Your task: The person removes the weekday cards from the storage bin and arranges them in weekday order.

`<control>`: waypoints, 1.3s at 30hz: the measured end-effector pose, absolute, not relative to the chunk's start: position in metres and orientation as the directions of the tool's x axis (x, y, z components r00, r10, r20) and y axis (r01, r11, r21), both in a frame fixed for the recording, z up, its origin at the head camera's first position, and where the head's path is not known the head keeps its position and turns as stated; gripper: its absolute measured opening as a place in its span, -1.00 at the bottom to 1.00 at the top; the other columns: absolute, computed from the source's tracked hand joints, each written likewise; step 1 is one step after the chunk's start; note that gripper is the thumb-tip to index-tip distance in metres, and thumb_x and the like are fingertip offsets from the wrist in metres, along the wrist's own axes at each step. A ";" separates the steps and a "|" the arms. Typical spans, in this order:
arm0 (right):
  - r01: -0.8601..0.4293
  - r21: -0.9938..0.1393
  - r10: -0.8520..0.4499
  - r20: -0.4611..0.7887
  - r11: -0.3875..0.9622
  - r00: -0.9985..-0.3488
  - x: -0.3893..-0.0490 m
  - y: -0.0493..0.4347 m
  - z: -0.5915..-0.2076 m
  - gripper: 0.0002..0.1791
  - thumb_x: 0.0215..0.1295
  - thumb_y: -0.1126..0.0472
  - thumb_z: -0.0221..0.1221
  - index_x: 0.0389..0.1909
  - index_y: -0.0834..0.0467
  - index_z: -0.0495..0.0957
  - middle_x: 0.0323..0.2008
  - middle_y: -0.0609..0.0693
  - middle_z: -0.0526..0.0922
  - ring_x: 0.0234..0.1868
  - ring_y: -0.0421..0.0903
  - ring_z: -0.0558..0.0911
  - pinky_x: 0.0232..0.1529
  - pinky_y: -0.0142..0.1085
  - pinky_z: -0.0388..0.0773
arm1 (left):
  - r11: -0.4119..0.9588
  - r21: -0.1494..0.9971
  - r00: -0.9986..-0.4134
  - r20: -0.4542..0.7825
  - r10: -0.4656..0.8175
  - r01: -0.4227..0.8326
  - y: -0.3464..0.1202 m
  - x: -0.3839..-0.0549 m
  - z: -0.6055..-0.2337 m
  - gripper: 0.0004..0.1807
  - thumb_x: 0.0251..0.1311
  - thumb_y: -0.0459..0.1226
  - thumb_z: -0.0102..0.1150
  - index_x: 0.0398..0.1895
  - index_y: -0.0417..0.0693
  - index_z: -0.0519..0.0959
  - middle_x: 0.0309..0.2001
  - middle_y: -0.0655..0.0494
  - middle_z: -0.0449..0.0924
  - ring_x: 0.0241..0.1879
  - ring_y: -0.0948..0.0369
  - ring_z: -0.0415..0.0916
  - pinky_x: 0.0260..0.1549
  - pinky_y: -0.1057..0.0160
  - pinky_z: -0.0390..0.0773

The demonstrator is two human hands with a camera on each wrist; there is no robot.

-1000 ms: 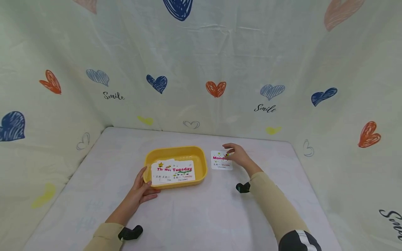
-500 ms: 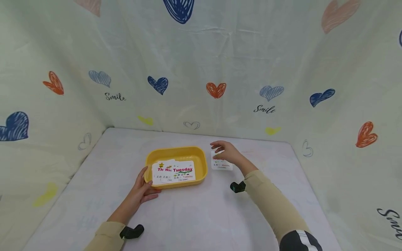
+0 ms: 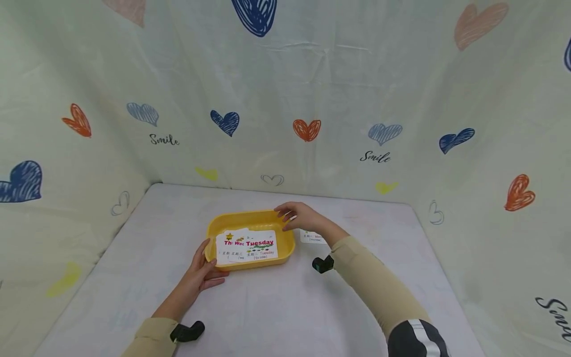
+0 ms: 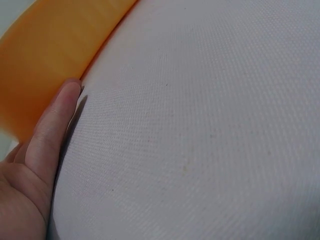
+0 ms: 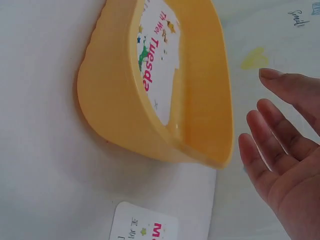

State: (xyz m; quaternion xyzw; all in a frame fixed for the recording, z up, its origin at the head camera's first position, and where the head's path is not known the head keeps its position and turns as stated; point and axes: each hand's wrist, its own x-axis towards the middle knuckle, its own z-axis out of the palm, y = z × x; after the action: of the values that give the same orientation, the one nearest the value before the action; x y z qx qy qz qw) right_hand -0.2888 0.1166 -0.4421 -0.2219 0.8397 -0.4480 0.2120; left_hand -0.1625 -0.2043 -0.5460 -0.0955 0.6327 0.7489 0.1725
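A yellow plastic tray point(image 3: 243, 219) stands on the table with overlapping white weekday cards in it, the "Tuesday" card point(image 3: 263, 251) on top. My left hand point(image 3: 199, 271) grips the tray's left end, thumb at the rim and fingers low along the outside; in the left wrist view a finger lies against the tray wall point(image 4: 55, 45). Over the tray's back right corner hovers my right hand point(image 3: 304, 218), fingers loosely bent, holding nothing. The right wrist view shows that hand apart from the rim. A "Monday" card point(image 3: 314, 238) lies flat right of the tray, partly hidden by the right forearm.
A white cloth covers the table point(image 3: 267, 312). Behind and beside it hangs a pale curtain point(image 3: 267, 74) printed with hearts and "Smile". A black wrist mount point(image 3: 323, 264) sits below the right wrist, another wrist mount point(image 3: 187, 331) by the left.
My right hand has moved left from above the Monday card to over the tray's right end. The Monday card stays on the table. My left hand keeps its grip on the tray.
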 end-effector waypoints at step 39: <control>-0.153 -0.619 -0.559 -0.541 0.771 -0.628 -0.301 0.069 -0.468 -0.18 0.06 0.15 0.42 0.38 -0.13 0.33 0.36 0.06 0.33 0.33 0.04 0.30 0.38 0.05 0.13 | -0.135 0.915 -0.924 -0.365 0.114 -0.379 -0.202 -0.164 -0.549 -0.23 0.48 -0.22 -0.06 0.54 0.49 -0.22 0.46 -0.10 0.00 -0.11 -0.09 0.64 -0.12 0.00 0.64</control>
State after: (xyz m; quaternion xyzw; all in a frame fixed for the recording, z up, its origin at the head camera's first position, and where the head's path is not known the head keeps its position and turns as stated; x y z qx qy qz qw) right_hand -0.3012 0.0687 -0.4678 -0.2067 0.8615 -0.2683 0.3783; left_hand -0.1635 -0.2024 -0.5495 -0.1040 0.6364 0.7463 0.1652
